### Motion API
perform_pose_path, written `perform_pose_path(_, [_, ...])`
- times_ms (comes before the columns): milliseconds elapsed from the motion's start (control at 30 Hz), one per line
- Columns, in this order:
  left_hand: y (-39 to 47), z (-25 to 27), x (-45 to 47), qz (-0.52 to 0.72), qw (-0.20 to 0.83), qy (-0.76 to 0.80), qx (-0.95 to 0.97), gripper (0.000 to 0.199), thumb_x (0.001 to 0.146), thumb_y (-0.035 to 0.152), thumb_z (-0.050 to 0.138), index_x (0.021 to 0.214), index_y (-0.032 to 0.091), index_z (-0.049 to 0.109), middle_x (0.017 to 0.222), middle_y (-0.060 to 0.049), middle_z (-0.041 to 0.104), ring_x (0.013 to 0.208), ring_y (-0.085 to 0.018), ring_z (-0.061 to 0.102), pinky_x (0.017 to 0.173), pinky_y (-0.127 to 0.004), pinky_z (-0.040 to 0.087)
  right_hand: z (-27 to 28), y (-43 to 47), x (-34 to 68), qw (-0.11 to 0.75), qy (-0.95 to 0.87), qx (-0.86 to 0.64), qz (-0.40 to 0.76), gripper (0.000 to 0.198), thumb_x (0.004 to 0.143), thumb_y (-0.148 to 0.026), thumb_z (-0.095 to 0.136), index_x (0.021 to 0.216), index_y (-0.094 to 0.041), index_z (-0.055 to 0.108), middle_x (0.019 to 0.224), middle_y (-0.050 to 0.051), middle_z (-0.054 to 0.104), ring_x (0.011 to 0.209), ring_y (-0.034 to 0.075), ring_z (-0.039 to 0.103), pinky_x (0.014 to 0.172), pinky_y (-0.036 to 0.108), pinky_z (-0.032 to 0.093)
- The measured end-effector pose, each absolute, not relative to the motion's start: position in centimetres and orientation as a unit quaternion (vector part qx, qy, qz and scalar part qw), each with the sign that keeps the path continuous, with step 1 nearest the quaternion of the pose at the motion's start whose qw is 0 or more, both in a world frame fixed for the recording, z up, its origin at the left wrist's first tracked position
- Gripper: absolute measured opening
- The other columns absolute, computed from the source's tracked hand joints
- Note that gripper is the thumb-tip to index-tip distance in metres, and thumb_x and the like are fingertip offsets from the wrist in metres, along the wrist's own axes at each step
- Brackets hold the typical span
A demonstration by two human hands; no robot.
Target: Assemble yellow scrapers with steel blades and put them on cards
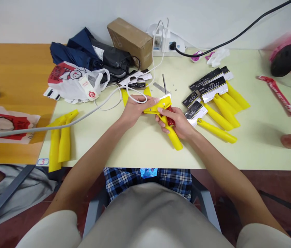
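Observation:
My left hand (133, 109) is closed on the head of a yellow plastic tool (175, 137) with a pistol-like handle, its thumb pressed along the upper side. My right hand (179, 120) grips the same tool where the handle meets the head. A red part (170, 117) shows between the right fingers; whether it belongs to the tool or is separate, I cannot tell. Just beyond the head, a thin dark metal strip (164, 83) stands up and a flat silvery strip (159, 88) points away. The tool's long handle slants toward me, down and right.
Several carded yellow-handled tools (217, 117) lie to the right. Yellow handle pieces (64, 141) rest at the left edge. A white cable (104, 105) crosses the table to a power strip (178, 44). Behind stand a cardboard box (132, 38) and a plastic bag (75, 82). People's fingers show on both sides.

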State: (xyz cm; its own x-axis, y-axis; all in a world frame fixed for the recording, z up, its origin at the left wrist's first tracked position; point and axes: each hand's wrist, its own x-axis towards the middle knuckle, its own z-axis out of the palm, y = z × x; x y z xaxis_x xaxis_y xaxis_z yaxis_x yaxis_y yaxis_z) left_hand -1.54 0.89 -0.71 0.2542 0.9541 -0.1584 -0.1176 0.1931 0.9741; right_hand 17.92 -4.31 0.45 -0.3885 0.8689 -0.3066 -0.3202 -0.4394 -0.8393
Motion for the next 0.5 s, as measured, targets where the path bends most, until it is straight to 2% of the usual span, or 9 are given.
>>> perform_pose_path(200, [0.66, -0.51, -1.3, 0.413, 0.634, 0.446, 0.478, 0.045, 0.073, 0.056, 0.103, 0.084, 0.016, 0.085, 0.083, -0.005, 0.076, 0.071, -0.015, 0.065, 0.06, -0.024, 0.047, 0.33, -4.41, 17.96, 0.388, -0.353, -0.38, 0.762, 0.061, 0.083, -0.061, 0.098, 0.106, -0.016, 0.063, 0.094, 0.006, 0.07, 0.064, 0.008, 0.051, 0.044, 0.022, 0.043])
perform_pose_path(333, [0.86, -0.78, -1.47, 0.426, 0.645, 0.439, 0.458, 0.043, 0.07, 0.053, 0.105, 0.088, 0.018, 0.087, 0.085, -0.004, 0.078, 0.075, -0.015, 0.069, 0.063, -0.024, 0.051, 0.25, -4.34, 17.89, 0.391, -0.353, -0.381, 0.76, 0.059, 0.085, -0.061, 0.096, 0.104, -0.016, 0.063, 0.092, 0.006, 0.069, 0.064, 0.008, 0.051, 0.044, 0.022, 0.043])
perform_pose_path(500, [0.76, -0.61, -1.36, 0.431, 0.65, 0.429, 0.456, 0.04, 0.074, 0.052, 0.105, 0.09, 0.019, 0.089, 0.085, -0.003, 0.078, 0.076, -0.014, 0.07, 0.064, -0.022, 0.051, 0.17, -4.28, 17.82, 0.4, -0.348, -0.381, 0.758, 0.057, 0.086, -0.059, 0.097, 0.101, -0.015, 0.064, 0.093, 0.005, 0.068, 0.062, 0.008, 0.051, 0.043, 0.021, 0.042])
